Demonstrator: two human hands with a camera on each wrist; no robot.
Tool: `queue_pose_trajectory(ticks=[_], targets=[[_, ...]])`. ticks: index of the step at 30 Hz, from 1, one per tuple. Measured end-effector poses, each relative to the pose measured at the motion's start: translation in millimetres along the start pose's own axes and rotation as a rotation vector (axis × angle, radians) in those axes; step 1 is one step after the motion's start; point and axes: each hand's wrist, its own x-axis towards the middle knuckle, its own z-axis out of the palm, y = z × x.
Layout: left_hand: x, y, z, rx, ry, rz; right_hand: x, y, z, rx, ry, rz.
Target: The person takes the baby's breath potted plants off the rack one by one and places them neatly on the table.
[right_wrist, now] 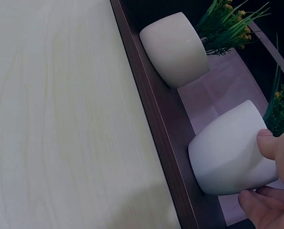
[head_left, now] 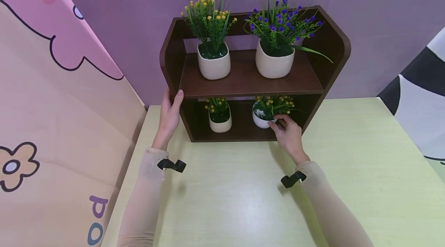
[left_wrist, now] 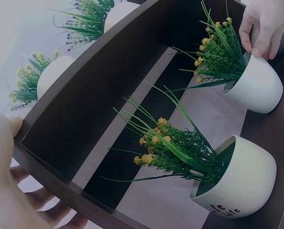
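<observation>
A dark brown two-tier shelf [head_left: 250, 84] stands against the wall. My left hand [head_left: 169, 117] grips its left side panel, the thumb on the front edge and the fingers round the outside. On the lower tier, my right hand [head_left: 289, 134] pinches the rim of the right white flowerpot [right_wrist: 232, 152], which holds yellow flowers and grass. The pot rests on the shelf board, and the left wrist view shows the thumb at its rim. To its left on the same tier sits another white flowerpot [left_wrist: 242, 181] with yellow flowers and dark lettering.
The upper tier carries a white pot with yellow flowers [head_left: 213, 63] and a white pot with purple flowers [head_left: 274, 63]. A pale wood table [head_left: 229, 193] lies under the shelf. Printed cloth [head_left: 69, 123] hangs at the left, purple cloth [head_left: 139, 15] behind.
</observation>
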Motion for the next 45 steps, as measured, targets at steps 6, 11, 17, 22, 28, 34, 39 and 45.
queue_pose_trajectory(ticks=[6, 11, 17, 22, 28, 34, 39, 45], targets=[[0.2, -0.6, 0.9, -0.010, 0.004, -0.001, -1.2, 0.2, -0.7, -0.010, 0.022, -0.005], [-0.7, -1.7, 1.5, -0.017, 0.002, -0.001, -2.9, 2.9, -0.5, -0.015, 0.044, -0.006], [-1.0, -2.2, 0.8, -0.008, -0.001, -0.002, -4.2, 2.5, -1.0, -0.027, 0.066, -0.004], [-1.5, -3.6, 2.2, -0.023, -0.002, -0.002, -5.7, 1.5, -1.4, -0.023, 0.077, -0.004], [-1.4, -3.9, 2.7, -0.036, 0.004, -0.003, -7.7, 1.6, -2.3, -0.030, 0.082, -0.006], [0.4, -4.6, 1.7, -0.031, -0.001, -0.002, -11.1, -0.3, -3.4, -0.035, 0.090, -0.017], [0.7, -5.4, 0.4, -0.037, 0.007, -0.017, -13.8, -2.9, -4.6, -0.020, 0.097, -0.027], [0.0, -3.8, -0.4, -0.051, 0.009, -0.028, -18.5, -6.9, -7.7, -0.022, 0.102, -0.027]])
